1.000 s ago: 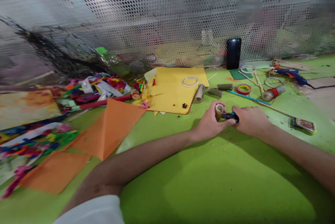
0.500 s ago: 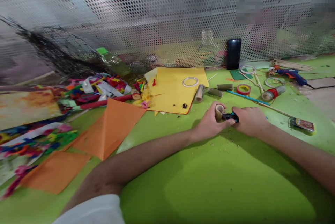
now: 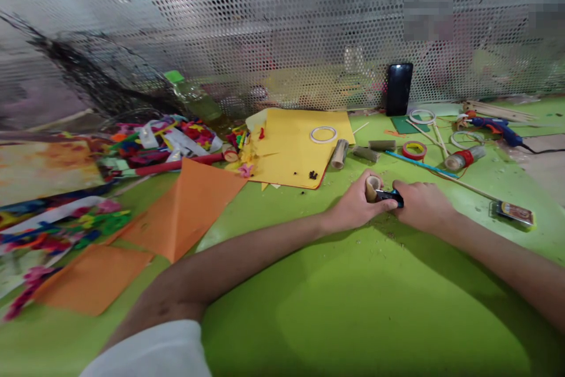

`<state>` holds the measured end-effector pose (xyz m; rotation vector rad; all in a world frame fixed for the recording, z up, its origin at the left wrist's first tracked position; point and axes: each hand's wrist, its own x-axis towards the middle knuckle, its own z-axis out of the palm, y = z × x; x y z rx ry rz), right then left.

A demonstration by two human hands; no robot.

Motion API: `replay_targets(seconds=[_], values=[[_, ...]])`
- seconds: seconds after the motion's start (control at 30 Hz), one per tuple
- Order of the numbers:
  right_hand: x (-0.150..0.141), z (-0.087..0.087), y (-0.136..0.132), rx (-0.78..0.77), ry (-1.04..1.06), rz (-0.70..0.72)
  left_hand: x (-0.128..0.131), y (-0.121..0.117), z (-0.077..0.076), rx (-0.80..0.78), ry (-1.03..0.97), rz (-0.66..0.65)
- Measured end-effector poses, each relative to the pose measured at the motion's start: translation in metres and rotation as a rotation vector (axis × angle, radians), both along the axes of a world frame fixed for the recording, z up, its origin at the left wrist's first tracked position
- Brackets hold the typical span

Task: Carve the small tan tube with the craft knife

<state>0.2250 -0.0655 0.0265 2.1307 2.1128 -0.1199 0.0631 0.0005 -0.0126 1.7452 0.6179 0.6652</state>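
Observation:
My left hand (image 3: 354, 205) is closed around a short hollow tube (image 3: 371, 187), its open end tipped up; it looks like bamboo or cardboard. In my right hand (image 3: 419, 203) is a utility knife (image 3: 388, 195) with a dark and blue handle. The blade lies against the tube's rim, and my left thumb rests along the knife. Small shavings lie on the green table (image 3: 353, 306) beneath both hands. Behind them are more short tubes, one standing (image 3: 339, 154) and one lying flat (image 3: 366, 154).
Yellow paper sheets (image 3: 295, 144) lie beyond my left hand, orange paper (image 3: 194, 206) farther left. Behind my right hand are a red tape roll (image 3: 414, 150), an upright phone (image 3: 399, 89) and a blue glue gun (image 3: 497, 128). A perforated metal screen (image 3: 286, 42) bounds the back.
The view has shifted slightly. Both hands keep their grip on the tube and the knife, with the blade still at the rim.

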Motion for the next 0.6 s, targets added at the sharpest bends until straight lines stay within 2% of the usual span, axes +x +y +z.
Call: replay_targets(seconds=[0.27, 0.6], values=[[-0.0009, -0.0014, 0.0002, 0.041, -0.016, -0.029, 0.0004, 0.0004, -0.0025, 0.03, 0.03, 0.043], [-0.001, -0.0012, -0.001, 0.037, 0.008, -0.021, 0.0, -0.0029, 0.0062, -0.01, 0.009, 0.054]])
